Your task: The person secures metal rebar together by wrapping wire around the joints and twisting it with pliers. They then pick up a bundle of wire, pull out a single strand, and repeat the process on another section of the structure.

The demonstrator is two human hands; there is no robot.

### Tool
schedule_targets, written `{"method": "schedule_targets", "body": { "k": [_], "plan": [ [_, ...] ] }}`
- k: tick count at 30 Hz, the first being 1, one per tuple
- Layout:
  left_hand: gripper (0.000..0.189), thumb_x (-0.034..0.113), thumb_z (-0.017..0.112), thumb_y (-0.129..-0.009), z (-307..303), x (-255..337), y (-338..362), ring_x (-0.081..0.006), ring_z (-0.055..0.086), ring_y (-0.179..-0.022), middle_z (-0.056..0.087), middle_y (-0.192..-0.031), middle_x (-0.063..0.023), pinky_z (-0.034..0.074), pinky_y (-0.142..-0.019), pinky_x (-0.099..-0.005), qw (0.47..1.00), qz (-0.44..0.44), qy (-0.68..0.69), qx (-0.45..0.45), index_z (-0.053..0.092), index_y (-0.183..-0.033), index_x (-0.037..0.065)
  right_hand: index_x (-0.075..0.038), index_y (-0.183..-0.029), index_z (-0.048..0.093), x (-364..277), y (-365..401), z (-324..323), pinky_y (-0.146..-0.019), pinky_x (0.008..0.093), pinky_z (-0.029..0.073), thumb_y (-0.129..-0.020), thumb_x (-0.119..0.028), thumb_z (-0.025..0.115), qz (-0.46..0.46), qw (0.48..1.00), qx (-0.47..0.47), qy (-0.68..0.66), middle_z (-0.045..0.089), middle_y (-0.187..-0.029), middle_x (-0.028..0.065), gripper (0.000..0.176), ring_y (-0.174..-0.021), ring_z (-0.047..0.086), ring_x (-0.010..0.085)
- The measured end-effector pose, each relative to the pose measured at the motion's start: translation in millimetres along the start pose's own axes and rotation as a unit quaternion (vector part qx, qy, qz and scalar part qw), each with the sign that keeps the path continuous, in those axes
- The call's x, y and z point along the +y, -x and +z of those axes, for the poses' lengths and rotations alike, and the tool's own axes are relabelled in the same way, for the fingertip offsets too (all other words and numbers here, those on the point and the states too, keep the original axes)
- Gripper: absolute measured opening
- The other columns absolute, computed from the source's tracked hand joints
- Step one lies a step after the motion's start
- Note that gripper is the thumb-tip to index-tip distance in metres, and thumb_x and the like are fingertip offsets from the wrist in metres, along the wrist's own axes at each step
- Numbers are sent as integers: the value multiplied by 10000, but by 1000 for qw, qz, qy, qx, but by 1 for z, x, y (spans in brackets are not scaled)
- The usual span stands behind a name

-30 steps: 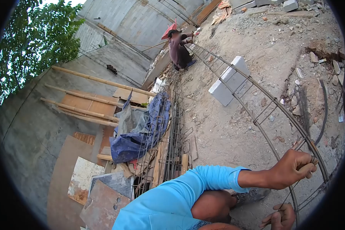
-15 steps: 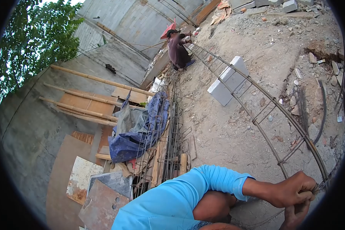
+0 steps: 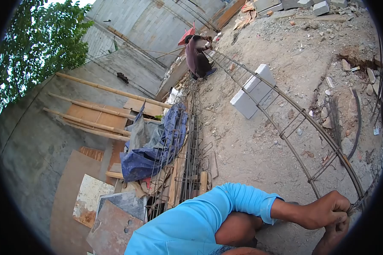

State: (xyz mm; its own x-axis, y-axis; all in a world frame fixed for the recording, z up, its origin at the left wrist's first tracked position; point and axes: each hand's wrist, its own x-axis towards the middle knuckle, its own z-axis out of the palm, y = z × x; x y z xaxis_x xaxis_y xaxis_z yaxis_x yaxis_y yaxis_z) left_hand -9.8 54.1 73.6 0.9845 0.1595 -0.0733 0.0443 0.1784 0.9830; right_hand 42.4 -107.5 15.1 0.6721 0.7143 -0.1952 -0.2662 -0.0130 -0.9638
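Observation:
A long rebar cage runs from the co-worker down to the lower right, where both my hands meet at its near end. My left hand, in a light blue sleeve, is closed right beside the bars. What its fingers grip is hidden. Just below it, my right hand has its fingers curled up against the left one. It is closed too, and whatever it pinches is too small to make out. A pale lightweight block stands under the cage farther along.
A co-worker squats at the cage's far end, hands on it. Several more rebar cages lie to the left, beside a blue tarp, boards and bamboo poles. Rubble and a black hose lie on the right.
My right hand's fingers have turned and risen slightly against my left hand, which stays almost in place. The co-worker's head has dipped. The cage has barely moved.

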Motion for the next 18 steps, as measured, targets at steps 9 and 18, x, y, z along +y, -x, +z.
{"method": "schedule_targets", "body": {
  "k": [9, 18],
  "plan": [
    [256, 2, 565, -850, -1, -3, 1, -121, 649, -858, 695, -928, -92, 527, -759, -262, 985, -7, 160, 60, 641, -1085, -64, 68, -1261, 562, -32, 3, -6, -920, 331, 480, -932, -43, 618, 93, 988, 53, -115, 638, -1121, 112, 351, -1059, 589, 178],
    [334, 54, 588, -841, -10, 6, -3, -148, 633, -896, 659, -973, -100, 511, -792, -295, 998, 24, -60, -26, 587, -1152, -70, 80, -1153, 643, -42, 10, 17, -762, 273, 514, -872, 9, 682, 92, 996, 1, -11, 671, -972, 79, 292, -853, 621, 146]
  ]
}}
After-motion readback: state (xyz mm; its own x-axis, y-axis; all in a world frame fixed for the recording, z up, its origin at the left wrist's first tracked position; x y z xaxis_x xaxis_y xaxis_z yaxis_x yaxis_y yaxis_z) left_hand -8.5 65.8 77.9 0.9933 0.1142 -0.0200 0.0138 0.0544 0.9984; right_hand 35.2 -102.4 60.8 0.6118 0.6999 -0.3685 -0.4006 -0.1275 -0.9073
